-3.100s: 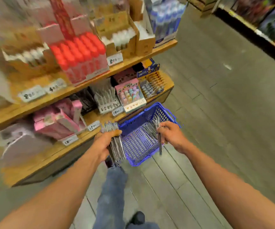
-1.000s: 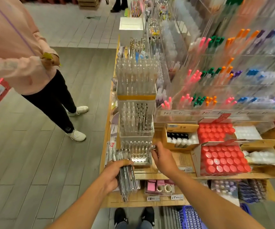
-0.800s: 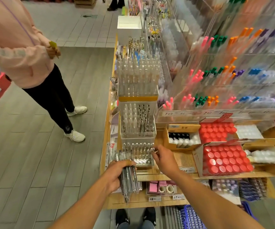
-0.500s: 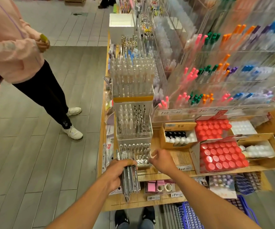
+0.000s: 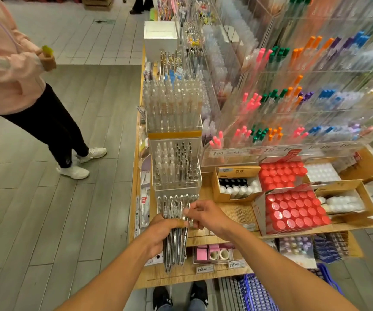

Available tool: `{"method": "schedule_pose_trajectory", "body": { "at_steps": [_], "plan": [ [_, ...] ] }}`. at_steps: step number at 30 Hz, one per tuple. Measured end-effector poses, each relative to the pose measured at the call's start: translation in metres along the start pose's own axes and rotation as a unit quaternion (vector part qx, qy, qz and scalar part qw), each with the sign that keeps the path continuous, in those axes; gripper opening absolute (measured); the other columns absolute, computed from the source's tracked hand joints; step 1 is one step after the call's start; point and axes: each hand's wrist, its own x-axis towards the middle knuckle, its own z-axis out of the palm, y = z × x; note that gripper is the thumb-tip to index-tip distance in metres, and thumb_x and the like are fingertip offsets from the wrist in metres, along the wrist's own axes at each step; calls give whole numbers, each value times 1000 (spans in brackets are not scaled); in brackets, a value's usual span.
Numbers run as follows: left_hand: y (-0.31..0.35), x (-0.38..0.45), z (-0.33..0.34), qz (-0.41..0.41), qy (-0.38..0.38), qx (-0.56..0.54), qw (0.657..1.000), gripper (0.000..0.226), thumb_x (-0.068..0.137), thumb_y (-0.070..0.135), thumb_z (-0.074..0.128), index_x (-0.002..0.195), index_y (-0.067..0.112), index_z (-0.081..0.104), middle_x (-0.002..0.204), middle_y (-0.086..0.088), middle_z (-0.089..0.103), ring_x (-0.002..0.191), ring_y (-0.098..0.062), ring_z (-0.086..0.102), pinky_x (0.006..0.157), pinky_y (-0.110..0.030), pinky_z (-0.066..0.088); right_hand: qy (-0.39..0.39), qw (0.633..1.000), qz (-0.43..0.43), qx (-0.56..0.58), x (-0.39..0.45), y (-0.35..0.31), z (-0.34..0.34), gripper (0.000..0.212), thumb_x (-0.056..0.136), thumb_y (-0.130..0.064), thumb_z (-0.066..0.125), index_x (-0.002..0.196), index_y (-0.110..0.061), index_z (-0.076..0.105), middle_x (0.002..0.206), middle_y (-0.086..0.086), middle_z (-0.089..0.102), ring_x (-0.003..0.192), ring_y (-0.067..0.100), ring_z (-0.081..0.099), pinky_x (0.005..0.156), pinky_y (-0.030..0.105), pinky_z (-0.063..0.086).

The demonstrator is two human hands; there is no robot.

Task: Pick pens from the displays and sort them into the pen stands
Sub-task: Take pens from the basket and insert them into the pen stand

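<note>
Both hands point(image 5: 182, 223) hide pen bundle point(image 5: 175, 248) middle.

1. The bundle point(image 5: 174, 245) of clear pens with silver parts stood nearly upright at lower centre, tips down, gripped round its middle.
2. One pen point(image 5: 187, 215) at the bundle's right edge was pinched near its top.
3. The stands point(image 5: 176, 167), clear tiered acrylic boxes, rose in a column at centre frame: the lowest tier, behind the bundle, held clear pens; the middle one clear and black pens; the top one tall clear pens, all upright.
</note>
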Motion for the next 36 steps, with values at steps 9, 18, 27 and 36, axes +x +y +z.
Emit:
{"method": "schedule_pose_trajectory", "body": {
  "at_steps": [9,18,27,36],
  "plan": [
    [-8,7,-10,-20,20,-105,994,25,77,-1,72,99,-10,67,80,-22,70,64,-24,68,57,-31,58,127,982,-137,-36,2,-15,-25,5,94,-13,60,99,-12,60,85,9,67,67,14,64,62,25,54],
    [-13,4,-15,-27,32,-132,990,25,76,1,72,98,-8,66,80,-20,69,63,-25,67,55,-31,58,156,885,-240,-368,13,4,-25,8,97,-25,54,104,-19,54,86,-10,58,75,8,57,63,20,46],
    [-8,0,-12,-32,32,-155,987,18,81,-1,69,97,-8,65,78,-20,68,62,-25,66,54,-31,58,156,850,-237,-444,23,1,-20,10,96,-23,55,103,-16,57,95,-4,58,87,11,51,75,25,42],
    [-3,0,-12,-27,31,-157,987,11,87,-1,65,95,-9,66,80,-21,69,66,-26,68,59,-32,57,171,828,-243,-475,26,9,-11,9,87,-14,65,96,-15,64,94,-1,62,90,17,54,73,26,43]
  ]
}}
